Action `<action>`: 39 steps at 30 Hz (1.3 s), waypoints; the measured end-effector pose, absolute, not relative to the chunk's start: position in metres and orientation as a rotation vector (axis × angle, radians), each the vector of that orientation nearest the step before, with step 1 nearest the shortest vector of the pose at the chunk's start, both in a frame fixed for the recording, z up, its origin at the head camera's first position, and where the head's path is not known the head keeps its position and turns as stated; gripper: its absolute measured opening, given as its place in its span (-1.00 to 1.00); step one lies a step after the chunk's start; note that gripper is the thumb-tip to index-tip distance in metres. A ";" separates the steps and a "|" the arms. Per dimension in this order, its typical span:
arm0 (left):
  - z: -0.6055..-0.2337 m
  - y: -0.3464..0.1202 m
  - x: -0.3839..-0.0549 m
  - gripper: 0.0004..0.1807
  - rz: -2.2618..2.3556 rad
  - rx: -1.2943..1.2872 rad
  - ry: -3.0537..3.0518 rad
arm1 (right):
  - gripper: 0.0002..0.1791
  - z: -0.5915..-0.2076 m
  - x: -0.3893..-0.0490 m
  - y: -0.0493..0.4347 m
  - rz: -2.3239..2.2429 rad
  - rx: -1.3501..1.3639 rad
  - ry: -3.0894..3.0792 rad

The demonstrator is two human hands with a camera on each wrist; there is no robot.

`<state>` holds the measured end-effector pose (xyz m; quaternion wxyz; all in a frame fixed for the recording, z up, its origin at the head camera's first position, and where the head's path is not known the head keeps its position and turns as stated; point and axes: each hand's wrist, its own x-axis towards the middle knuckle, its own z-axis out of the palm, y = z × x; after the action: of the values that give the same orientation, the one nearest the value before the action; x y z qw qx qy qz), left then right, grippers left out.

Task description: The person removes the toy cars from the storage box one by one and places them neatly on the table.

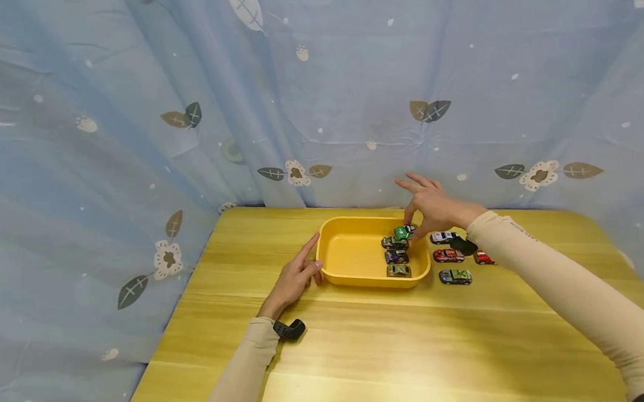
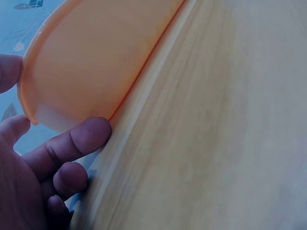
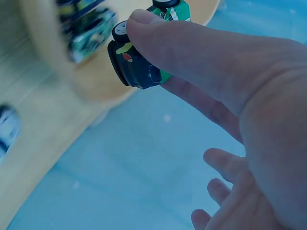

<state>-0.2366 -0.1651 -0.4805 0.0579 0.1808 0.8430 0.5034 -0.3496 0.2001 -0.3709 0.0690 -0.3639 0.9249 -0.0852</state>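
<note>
My right hand (image 1: 434, 207) pinches a green and black toy car (image 3: 139, 67) between thumb and index finger, over the right end of a yellow tray (image 1: 353, 281). The other fingers of that hand are spread away from the car. Below it in the tray sit a camouflage-patterned toy car (image 1: 392, 243), a purple toy car (image 1: 396, 256) and an olive-coloured toy car (image 1: 399, 271), lined up in a column. At the tray's left end my left hand (image 1: 293, 280) touches the rim and outer wall. Its fingertips rest against the tray wall (image 2: 96, 62) in the left wrist view.
Right of the tray, on the wooden table (image 1: 362, 344), lie a white toy car (image 1: 443, 237), a red toy car (image 1: 448, 256), a green and blue toy car (image 1: 455, 277) and another red car (image 1: 483, 257), partly hidden by the right forearm. A blue patterned curtain (image 1: 349, 102) hangs behind the table.
</note>
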 end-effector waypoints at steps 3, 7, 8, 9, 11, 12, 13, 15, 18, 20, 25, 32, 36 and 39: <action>-0.481 -0.164 -0.237 -0.27 1.527 0.541 2.555 | -0.79 -0.367 -0.350 0.218 -0.221 -1.065 2.795; -0.481 -0.164 -0.238 -0.26 1.528 0.542 2.550 | -0.76 -0.363 -0.348 0.248 -0.172 -1.012 2.810; -0.481 -0.165 -0.238 -0.26 1.529 0.544 2.550 | -0.76 -0.363 -0.348 0.256 -0.159 -1.001 2.818; -0.481 -0.165 -0.238 -0.26 1.532 0.545 2.551 | -0.75 -0.363 -0.348 0.264 -0.145 -0.987 2.826; -0.481 -0.165 -0.237 -0.27 1.538 0.550 2.563 | -0.74 -0.365 -0.347 0.279 -0.114 -0.955 2.841; -0.481 -0.165 -0.237 -0.27 1.541 0.553 2.570 | -0.74 -0.366 -0.346 0.287 -0.102 -0.940 2.846; -0.481 -0.164 -0.237 -0.28 1.545 0.557 2.577 | -0.74 -0.368 -0.344 0.294 -0.096 -0.924 2.849; -0.482 -0.163 -0.236 -0.30 1.551 0.561 2.592 | -0.73 -0.371 -0.340 0.306 -0.084 -0.893 2.851; -0.484 -0.162 -0.236 -0.33 1.561 0.557 2.608 | -0.72 -0.377 -0.331 0.321 -0.093 -0.842 2.845; -0.485 -0.161 -0.236 -0.34 1.568 0.552 2.614 | -0.71 -0.381 -0.325 0.328 -0.094 -0.816 2.841; -0.485 -0.161 -0.236 -0.34 1.587 0.550 2.622 | -0.70 -0.392 -0.310 0.341 -0.096 -0.802 2.819; -0.490 -0.161 -0.241 -0.35 1.589 0.550 2.618 | -0.70 -0.413 -0.294 0.356 -0.118 -0.788 2.814; -0.508 -0.165 -0.250 -0.33 1.581 0.533 2.614 | -0.68 -0.424 -0.289 0.361 -0.127 -0.774 2.818; -0.522 -0.167 -0.256 -0.32 1.585 0.525 2.621 | -0.67 -0.431 -0.286 0.363 -0.135 -0.772 2.819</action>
<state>-0.2563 -0.1665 -0.5218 0.0169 0.1690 0.8433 0.5100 -0.2863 0.3628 -0.4310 0.1076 -0.2623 0.9579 -0.0459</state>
